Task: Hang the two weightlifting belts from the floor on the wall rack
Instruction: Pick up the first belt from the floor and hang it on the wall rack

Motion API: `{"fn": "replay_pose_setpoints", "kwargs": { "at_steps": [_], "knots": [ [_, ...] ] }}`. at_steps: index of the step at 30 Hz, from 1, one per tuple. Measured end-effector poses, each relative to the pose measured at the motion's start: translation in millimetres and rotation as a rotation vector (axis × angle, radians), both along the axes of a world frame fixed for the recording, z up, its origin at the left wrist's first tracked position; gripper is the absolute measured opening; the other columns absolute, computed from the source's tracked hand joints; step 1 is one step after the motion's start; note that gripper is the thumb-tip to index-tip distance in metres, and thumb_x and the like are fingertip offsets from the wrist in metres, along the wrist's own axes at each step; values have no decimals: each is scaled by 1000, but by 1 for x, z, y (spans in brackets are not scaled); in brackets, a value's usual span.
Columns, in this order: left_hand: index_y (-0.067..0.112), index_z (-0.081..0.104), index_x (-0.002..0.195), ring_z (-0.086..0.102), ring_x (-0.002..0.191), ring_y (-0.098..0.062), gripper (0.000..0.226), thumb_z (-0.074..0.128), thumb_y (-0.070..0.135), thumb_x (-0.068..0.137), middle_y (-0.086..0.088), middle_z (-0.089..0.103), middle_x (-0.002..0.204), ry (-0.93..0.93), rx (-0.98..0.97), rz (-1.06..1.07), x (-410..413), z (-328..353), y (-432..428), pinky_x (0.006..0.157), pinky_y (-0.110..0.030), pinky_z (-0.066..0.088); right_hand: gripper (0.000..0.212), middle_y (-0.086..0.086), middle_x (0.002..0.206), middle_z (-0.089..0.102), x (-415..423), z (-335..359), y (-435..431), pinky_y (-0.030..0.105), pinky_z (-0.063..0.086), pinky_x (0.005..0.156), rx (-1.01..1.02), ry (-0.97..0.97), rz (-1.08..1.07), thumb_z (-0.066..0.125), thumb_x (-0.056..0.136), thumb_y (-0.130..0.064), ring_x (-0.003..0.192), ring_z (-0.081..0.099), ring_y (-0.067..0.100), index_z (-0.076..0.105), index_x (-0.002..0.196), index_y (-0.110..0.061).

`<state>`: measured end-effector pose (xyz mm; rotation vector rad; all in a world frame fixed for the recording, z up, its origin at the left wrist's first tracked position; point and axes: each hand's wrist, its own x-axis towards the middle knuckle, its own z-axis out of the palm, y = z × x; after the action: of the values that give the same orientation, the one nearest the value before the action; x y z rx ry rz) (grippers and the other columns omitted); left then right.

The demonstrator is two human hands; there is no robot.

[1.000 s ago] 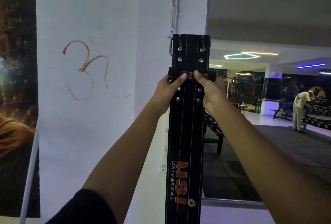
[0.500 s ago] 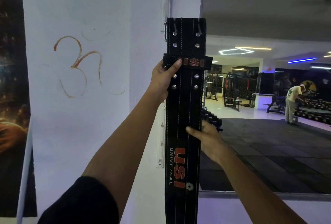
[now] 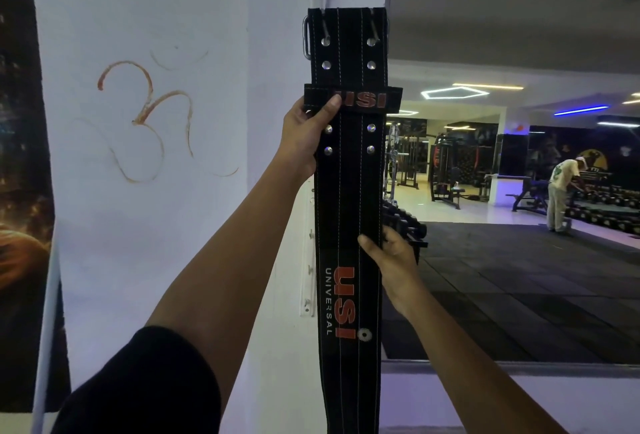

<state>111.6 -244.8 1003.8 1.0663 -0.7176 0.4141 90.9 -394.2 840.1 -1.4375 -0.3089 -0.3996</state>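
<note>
A long black weightlifting belt (image 3: 348, 198) with red "USI" lettering hangs straight down against the white pillar, its metal buckle (image 3: 306, 36) at the top. My left hand (image 3: 304, 135) grips its left edge just below the keeper loop, thumb on the loop. My right hand (image 3: 389, 260) holds its right edge lower down, above the big logo. A white vertical hook rack (image 3: 308, 260) runs down the pillar behind the belt; where the buckle meets a hook is hidden. Only this one belt is in view.
The white wall (image 3: 145, 225) to the left bears an orange painted symbol and a dark poster (image 3: 20, 191) at the edge. To the right a large mirror (image 3: 519, 260) reflects the gym floor, machines, dumbbell racks and a person (image 3: 561, 198) bending over.
My right hand left the keeper loop and slid down the belt's right edge to the middle. The belt has been raised slightly on the pillar; my left hand keeps its grip.
</note>
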Motion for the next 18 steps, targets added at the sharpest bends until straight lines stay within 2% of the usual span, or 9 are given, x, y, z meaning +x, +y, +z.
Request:
{"fn": "replay_pose_setpoints", "kwargs": {
  "at_steps": [3, 6, 7, 9, 11, 13, 14, 16, 18],
  "knots": [
    [15, 62, 92, 63, 103, -30, 8, 64, 11, 86, -8, 67, 98, 17, -3, 0, 2, -10, 0, 93, -45, 52, 30, -2, 102, 71, -4, -4, 1, 44, 44, 106, -22, 18, 12, 68, 82, -11, 109, 65, 21, 64, 112, -7],
    [15, 63, 91, 64, 99, -28, 7, 64, 11, 86, -8, 68, 96, 39, -6, 1, 5, -18, 0, 90, -43, 53, 33, 4, 104, 70, -1, 25, 5, 35, 49, 97, 100, -1, 15, 64, 85, -8, 96, 65, 15, 59, 117, -4],
    [15, 62, 90, 65, 94, -26, 6, 63, 10, 86, -7, 68, 93, 37, -4, 1, 5, -20, 0, 87, -40, 55, 29, 7, 105, 69, 1, 39, 7, 31, 50, 94, 141, -27, -5, 64, 85, -8, 94, 64, 14, 61, 114, -4],
    [15, 62, 89, 66, 87, -21, 6, 62, 9, 87, -5, 68, 90, 25, 5, 6, 5, -23, -1, 81, -35, 57, 5, 3, 93, 69, 4, 64, 11, 26, 51, 88, 155, -62, -44, 65, 85, -9, 86, 64, 10, 64, 90, -11],
    [15, 62, 90, 66, 87, -20, 6, 62, 9, 87, -4, 67, 91, 12, 11, 23, 5, -22, 0, 80, -34, 57, 13, 0, 85, 67, 7, 79, 14, 26, 51, 88, 143, -83, -64, 65, 86, -11, 84, 63, 10, 59, 76, -17],
    [15, 62, 90, 67, 86, -19, 7, 63, 10, 87, -4, 68, 91, 8, 11, 37, 4, -20, 2, 80, -34, 57, 10, 5, 98, 67, 7, 88, 18, 34, 49, 96, 167, -98, -89, 68, 84, -17, 92, 63, 13, 58, 86, -19],
    [15, 62, 91, 67, 87, -20, 7, 63, 10, 87, -4, 68, 91, 8, 9, 35, 4, -20, 3, 80, -34, 57, 17, 7, 107, 65, 6, 94, 19, 38, 48, 97, 184, -105, -96, 70, 82, -20, 96, 63, 16, 58, 94, -20],
    [14, 62, 93, 68, 87, -20, 7, 62, 10, 87, -5, 68, 92, 10, 13, 27, 5, -22, 3, 78, -33, 57, 30, 7, 108, 63, 0, 112, 22, 40, 49, 89, 199, -157, -81, 70, 82, -22, 95, 62, 18, 55, 108, -18],
    [13, 62, 95, 69, 84, -18, 9, 62, 10, 87, -6, 69, 92, 17, 20, 17, 5, -25, 4, 72, -29, 57, 34, 7, 106, 69, -6, 132, 25, 43, 51, 83, 153, -185, -48, 70, 82, -27, 97, 67, 25, 60, 110, -12]
  ]
}}
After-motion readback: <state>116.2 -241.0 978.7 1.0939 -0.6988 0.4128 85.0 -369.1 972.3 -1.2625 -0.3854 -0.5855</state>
